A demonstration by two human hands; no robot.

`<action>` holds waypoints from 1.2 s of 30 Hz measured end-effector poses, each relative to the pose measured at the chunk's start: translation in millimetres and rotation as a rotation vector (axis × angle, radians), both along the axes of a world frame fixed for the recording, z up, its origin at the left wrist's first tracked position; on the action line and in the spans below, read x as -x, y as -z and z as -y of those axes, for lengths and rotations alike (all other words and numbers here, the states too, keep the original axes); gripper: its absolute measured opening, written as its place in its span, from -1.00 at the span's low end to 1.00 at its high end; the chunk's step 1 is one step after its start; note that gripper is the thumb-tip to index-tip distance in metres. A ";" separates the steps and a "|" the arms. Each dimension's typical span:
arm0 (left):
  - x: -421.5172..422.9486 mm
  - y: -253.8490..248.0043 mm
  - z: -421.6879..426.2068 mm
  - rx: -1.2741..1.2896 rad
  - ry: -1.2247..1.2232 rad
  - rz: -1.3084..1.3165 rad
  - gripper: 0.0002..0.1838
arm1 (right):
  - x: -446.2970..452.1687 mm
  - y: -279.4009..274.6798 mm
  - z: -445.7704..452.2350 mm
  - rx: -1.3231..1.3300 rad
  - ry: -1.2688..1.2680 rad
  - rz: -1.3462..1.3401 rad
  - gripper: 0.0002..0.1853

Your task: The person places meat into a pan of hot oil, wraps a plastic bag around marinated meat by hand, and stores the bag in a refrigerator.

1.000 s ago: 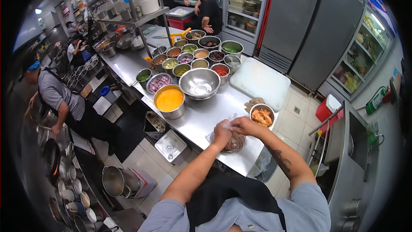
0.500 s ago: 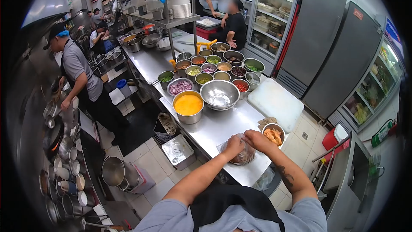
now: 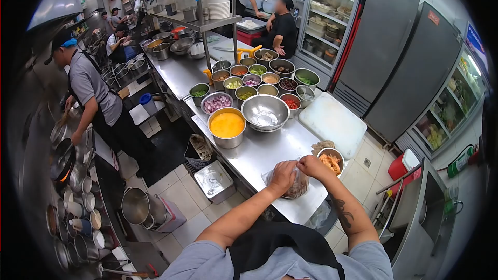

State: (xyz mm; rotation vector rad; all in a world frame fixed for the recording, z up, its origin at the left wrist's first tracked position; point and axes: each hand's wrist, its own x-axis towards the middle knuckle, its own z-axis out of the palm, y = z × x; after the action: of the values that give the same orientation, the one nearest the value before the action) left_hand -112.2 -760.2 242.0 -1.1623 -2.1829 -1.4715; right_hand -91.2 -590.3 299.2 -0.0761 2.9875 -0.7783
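Note:
On the near end of the steel counter sits a clear plastic bag [image 3: 298,187] with brownish-red food inside, too covered to name. My left hand [image 3: 284,177] lies over the bag's left and upper side, its fingers bent around the plastic. Close against it, my right hand [image 3: 311,167] is closed at the bag's gathered top, thumb and fingers pinched together. A round metal container of orange food [image 3: 330,163] stands just beyond my right hand. Behind it lies a crumpled brownish cloth or bag [image 3: 322,148].
Ahead stand a pot of yellow liquid [image 3: 226,125], a steel bowl [image 3: 265,112] and several ingredient tins [image 3: 267,89]. A white cutting board [image 3: 333,126] covers the counter's right side. One co-worker [image 3: 96,88] stands at the stove; another person [image 3: 282,31] is near the fridge.
My left hand's fingers have shifted slightly upward and look more stretched over the bag. My right hand has moved slightly right. The co-worker at the stove leans further toward the pans.

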 end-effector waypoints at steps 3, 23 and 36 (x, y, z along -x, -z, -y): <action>3.6 -4.2 3.6 0.038 0.020 -0.038 -0.70 | -8.2 -27.8 6.9 0.109 0.048 0.020 -0.76; 18.4 -3.7 7.4 0.167 0.194 0.163 -0.82 | -20.9 -0.8 -11.0 0.779 0.143 0.529 -0.69; 5.9 -28.0 21.1 0.094 0.018 0.138 -0.75 | -13.5 15.7 -10.3 0.902 0.261 0.612 -0.75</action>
State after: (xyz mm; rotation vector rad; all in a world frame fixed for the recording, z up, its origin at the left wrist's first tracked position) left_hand -118.1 -781.4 270.0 -1.1444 -2.3624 -1.5133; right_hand -77.7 -580.1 283.5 0.4350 1.9124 -1.7254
